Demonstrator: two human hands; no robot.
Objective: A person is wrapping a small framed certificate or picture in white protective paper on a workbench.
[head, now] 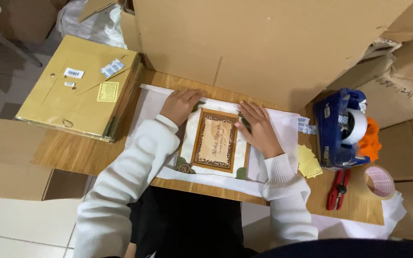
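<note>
A person in a white long-sleeved top leaned over a small wooden table [72, 153], seen from above through a head-worn camera. Both hands lay flat on a decorated white frame [214, 142] with a brown inner border and leaf patterns at its corners, and the frame rested on a sheet of white wrapping paper [283, 129] spread across the tabletop. The left hand [181, 105] pressed on the frame's upper left corner, fingers held close together and pointing away from the body; the right hand [259, 129] covered the frame's right edge, fingers slightly spread and flat, gripping nothing. Judging from how things lay, the frame had been centred on the paper but no fold had been made: the paper lay open on every side, beyond the fingertips and under both wrists, so the wrapping and taping appeared to be ahead. Well right of the right hand's fingers stood a blue tape dispenser [338, 129] with a white roll, something orange just behind it, a small stack of yellow slips [309, 162] between it and the right wrist, a red-handled tool [338, 188] nearer the body, and a loose roll of tape [378, 181] at the table's corner. Left of the left hand's fingers sat a closed yellow-brown box [80, 91] bearing stickers. A large sheet of cardboard [264, 43] rose beyond the fingertips, more cardboard crowded the right, and pale floor tiles [20, 224] showed at lower left.
</note>
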